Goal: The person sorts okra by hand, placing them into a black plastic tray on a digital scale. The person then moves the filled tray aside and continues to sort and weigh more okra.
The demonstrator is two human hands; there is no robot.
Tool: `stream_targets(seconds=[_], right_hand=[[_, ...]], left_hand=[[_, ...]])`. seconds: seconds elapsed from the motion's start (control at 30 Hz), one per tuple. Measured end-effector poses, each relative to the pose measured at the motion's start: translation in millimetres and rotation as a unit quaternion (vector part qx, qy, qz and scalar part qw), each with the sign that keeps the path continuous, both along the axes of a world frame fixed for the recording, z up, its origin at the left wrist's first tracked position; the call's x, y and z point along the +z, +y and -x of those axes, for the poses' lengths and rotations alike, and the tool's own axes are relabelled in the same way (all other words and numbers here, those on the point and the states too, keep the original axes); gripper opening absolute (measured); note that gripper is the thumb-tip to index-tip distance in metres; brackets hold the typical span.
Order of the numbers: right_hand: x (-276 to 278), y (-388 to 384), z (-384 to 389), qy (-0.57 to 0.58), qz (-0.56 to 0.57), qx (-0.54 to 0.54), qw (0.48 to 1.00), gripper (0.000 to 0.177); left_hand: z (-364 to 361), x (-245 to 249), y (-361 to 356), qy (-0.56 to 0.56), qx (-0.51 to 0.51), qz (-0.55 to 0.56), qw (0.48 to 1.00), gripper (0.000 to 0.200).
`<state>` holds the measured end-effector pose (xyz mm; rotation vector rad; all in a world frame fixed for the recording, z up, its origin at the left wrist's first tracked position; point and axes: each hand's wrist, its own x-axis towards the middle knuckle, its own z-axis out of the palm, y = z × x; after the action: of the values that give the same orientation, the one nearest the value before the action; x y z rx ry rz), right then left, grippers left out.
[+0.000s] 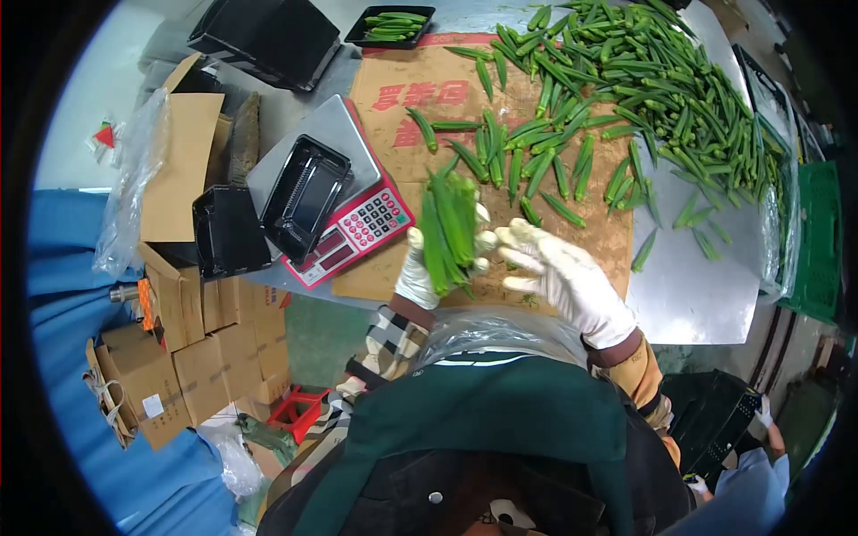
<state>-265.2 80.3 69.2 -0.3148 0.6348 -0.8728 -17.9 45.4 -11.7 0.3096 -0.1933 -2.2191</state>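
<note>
My left hand (416, 277), in a white glove, is closed round a bunch of okra (450, 223), with its fingertips showing at the bunch's right side. Just right of the bunch is my right hand (576, 284), also gloved in white. Its fingers are stretched out and a little apart, and I see nothing held in it. Loose okra (541, 161) lies on the cardboard sheet (380, 98) beyond both hands. Left of them, a black plastic tray (295, 234) sits on a digital scale (362, 143) with a pink keypad front.
A large okra pile (661, 89) covers the back right. A tray of okra (391, 27) stands at the back, beside stacked black trays (259, 40). Cardboard boxes (214, 371) fill the left; a green crate (815, 241) is at right. Another person's sleeve (751, 491) shows lower right.
</note>
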Motion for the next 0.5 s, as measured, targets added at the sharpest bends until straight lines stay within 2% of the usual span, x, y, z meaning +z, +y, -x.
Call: stream_targets(seconds=[0.07,0.13,0.2,0.23,0.33,0.4,0.43,0.47,0.5], right_hand=[[-2.8,1.6,7.4,0.149,0.022,-0.046,0.988,0.057],[-13.6,5.7,20.1,0.198,0.023,-0.071,0.977,0.055],[-25.5,13.7,33.1,0.178,0.005,-0.086,0.980,0.054],[-31.1,17.7,37.7,0.168,-0.005,-0.094,0.981,0.053],[-46.5,27.6,42.2,0.171,-0.023,-0.106,0.979,0.051],[-53.3,28.4,38.7,0.171,-0.034,-0.106,0.979,0.050],[-54.5,27.7,35.6,0.173,-0.038,-0.104,0.979,0.050],[-55.3,26.8,32.7,0.176,-0.042,-0.102,0.978,0.050],[-55.3,25.3,30.9,0.181,-0.039,-0.100,0.978,0.049]], left_hand=[[-28.7,23.2,-19.0,-0.004,0.038,0.049,0.998,0.109],[-64.7,57.9,-42.8,0.004,0.078,0.096,0.992,0.110],[-124.0,87.0,-64.3,-0.118,0.112,0.199,0.966,0.106],[-145.3,100.2,-67.8,-0.182,0.160,0.206,0.948,0.105],[-197.2,128.1,-78.3,-0.358,0.215,0.227,0.880,0.088],[-232.2,127.7,-96.5,-0.572,0.133,0.262,0.766,0.072],[-229.8,123.6,-100.2,-0.650,0.111,0.227,0.717,0.065],[-225.5,116.7,-101.3,-0.748,0.082,0.243,0.613,0.066],[-224.4,103.7,-101.2,-0.757,0.068,0.247,0.601,0.066]])
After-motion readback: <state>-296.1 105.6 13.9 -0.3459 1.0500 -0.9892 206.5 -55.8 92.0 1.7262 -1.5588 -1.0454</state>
